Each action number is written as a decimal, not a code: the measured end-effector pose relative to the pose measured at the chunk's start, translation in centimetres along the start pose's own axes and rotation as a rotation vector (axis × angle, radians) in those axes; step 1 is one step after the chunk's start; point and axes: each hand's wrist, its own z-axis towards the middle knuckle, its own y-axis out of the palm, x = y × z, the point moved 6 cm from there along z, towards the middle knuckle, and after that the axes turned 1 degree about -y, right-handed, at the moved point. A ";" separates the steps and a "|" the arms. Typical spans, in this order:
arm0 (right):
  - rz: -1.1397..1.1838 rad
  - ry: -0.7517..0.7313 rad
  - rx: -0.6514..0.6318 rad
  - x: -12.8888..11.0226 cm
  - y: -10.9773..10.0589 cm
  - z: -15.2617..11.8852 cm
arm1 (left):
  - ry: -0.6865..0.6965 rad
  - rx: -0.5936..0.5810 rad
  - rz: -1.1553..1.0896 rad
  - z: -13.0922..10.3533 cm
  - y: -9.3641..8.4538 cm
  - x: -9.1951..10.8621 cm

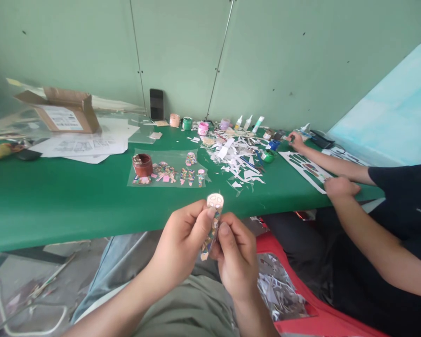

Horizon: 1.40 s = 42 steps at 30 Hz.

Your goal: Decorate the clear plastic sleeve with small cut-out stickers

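Note:
My left hand [185, 238] pinches a small painted cutout figure [215, 201] between thumb and fingers near its pale, rounded top. My right hand [236, 250] grips the same cutout lower along its right edge. The piece is held tilted above my lap, just off the table's front edge, and its lower part carries a multicoloured pattern. Beyond it, a clear plastic sheet [175, 182] lies on the green table [91, 201]. On that sheet are several patterned cutouts [187, 176] and a jar of brown paint [142, 164].
White paper scraps [236, 157] are heaped right of the sheet. Paint jars [203, 128] and glue bottles [247, 122] line the back, near a phone [156, 104]. At left stands an open cardboard box [61, 112] on printed papers [91, 145]. A co-worker's arms [358, 215] reach over a white cutout sheet [301, 171].

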 end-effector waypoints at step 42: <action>0.059 0.026 -0.076 1.3 0.4 0.2 | 0.048 0.254 0.191 0.5 -0.9 -0.5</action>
